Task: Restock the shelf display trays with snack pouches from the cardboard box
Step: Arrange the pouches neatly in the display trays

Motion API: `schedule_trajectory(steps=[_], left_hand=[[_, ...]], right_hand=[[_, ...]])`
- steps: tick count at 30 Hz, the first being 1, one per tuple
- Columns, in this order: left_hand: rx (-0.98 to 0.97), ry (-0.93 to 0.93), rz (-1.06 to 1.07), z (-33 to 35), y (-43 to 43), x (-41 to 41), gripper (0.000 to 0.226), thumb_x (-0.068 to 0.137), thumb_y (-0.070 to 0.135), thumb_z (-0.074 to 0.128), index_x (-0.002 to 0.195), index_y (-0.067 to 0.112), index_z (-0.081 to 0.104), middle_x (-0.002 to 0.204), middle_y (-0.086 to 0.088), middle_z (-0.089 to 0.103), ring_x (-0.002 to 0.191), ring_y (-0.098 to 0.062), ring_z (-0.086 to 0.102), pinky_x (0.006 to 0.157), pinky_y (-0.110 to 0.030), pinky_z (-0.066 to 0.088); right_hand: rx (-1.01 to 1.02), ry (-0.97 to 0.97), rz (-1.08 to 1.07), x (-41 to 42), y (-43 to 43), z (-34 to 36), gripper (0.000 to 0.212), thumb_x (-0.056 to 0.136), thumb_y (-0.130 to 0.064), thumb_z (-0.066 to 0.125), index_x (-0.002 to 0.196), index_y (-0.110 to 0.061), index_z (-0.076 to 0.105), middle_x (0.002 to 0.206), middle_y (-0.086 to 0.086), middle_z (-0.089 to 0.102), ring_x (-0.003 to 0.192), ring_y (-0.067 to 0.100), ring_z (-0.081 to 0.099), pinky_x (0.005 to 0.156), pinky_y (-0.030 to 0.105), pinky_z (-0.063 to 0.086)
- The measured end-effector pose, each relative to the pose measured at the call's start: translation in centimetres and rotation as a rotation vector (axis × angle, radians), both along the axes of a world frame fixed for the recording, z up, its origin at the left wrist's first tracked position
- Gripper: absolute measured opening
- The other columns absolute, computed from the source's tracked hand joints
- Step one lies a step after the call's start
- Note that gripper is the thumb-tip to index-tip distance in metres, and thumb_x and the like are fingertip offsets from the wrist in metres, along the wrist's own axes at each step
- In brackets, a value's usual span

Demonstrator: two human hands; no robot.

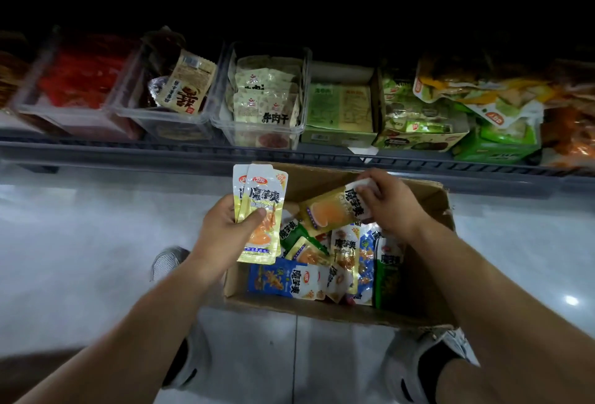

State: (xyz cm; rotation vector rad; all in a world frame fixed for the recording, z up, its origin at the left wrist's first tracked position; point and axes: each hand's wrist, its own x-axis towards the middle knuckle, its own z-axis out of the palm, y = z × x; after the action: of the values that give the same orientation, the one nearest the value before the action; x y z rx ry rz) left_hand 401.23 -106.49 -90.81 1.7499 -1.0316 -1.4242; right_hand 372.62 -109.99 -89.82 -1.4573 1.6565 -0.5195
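Observation:
An open cardboard box [431, 262] stands on the floor below the shelf and holds several snack pouches in yellow, blue and green [325, 262]. My left hand [222, 233] grips a small stack of yellow pouches [262, 210] upright over the box's left edge. My right hand [391, 200] pinches the white end of another yellow pouch [331, 213], which lies tilted above the box's contents. On the shelf stand clear display trays [257, 133]; the one straight ahead holds pale pouches, the one left of it a tan pouch [186, 85].
Green cardboard display boxes [338, 114] and loose green and yellow bags [483, 97] fill the shelf to the right. A tray with red packs [83, 81] is at left. A dark shelf rail [128, 149] runs across. My grey shoes [421, 368] flank the box on the pale tiled floor.

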Motion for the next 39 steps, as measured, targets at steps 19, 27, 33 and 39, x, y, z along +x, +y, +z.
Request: schedule_trajectory(steps=[19,27,33,39], left_hand=[[0.044,0.136,-0.29,1.8,1.3,-2.0,0.039,0.096,0.023,0.071,0.133,0.026,0.059,0.12,0.004,0.075,0.109,-0.017,0.072,0.098,-0.05,0.057],[0.061,0.052,-0.14,0.3,0.4,0.0,0.023,0.099,0.017,0.066,0.121,0.025,0.061,0.106,0.008,0.078,0.095,-0.014,0.076,0.077,-0.034,0.06],[0.04,0.024,-0.174,-0.2,0.3,-0.2,0.023,0.099,0.012,0.064,0.12,0.023,0.063,0.108,0.006,0.078,0.095,-0.014,0.076,0.07,-0.027,0.061],[0.058,0.05,-0.114,-0.2,0.1,-0.1,0.022,0.098,0.011,0.066,0.118,0.019,0.064,0.105,0.002,0.079,0.091,-0.018,0.077,0.067,-0.026,0.062]], right_hand=[[0.128,-0.317,0.029,6.1,-0.7,3.5,0.029,0.086,-0.025,0.079,0.104,-0.009,0.063,0.084,0.01,0.069,0.062,0.025,0.069,0.055,0.039,0.06],[0.26,0.152,-0.022,0.3,1.3,-7.7,0.025,0.1,-0.015,0.054,0.12,-0.023,0.067,0.111,0.002,0.071,0.082,0.014,0.066,0.067,0.024,0.055],[0.368,0.265,0.043,-0.2,2.5,-12.6,0.032,0.097,-0.018,0.055,0.124,-0.033,0.062,0.128,0.002,0.061,0.108,0.023,0.061,0.092,0.036,0.054],[0.363,0.394,0.101,0.1,1.7,-13.3,0.038,0.097,-0.019,0.058,0.134,-0.029,0.056,0.137,0.005,0.049,0.105,0.02,0.051,0.085,0.029,0.048]])
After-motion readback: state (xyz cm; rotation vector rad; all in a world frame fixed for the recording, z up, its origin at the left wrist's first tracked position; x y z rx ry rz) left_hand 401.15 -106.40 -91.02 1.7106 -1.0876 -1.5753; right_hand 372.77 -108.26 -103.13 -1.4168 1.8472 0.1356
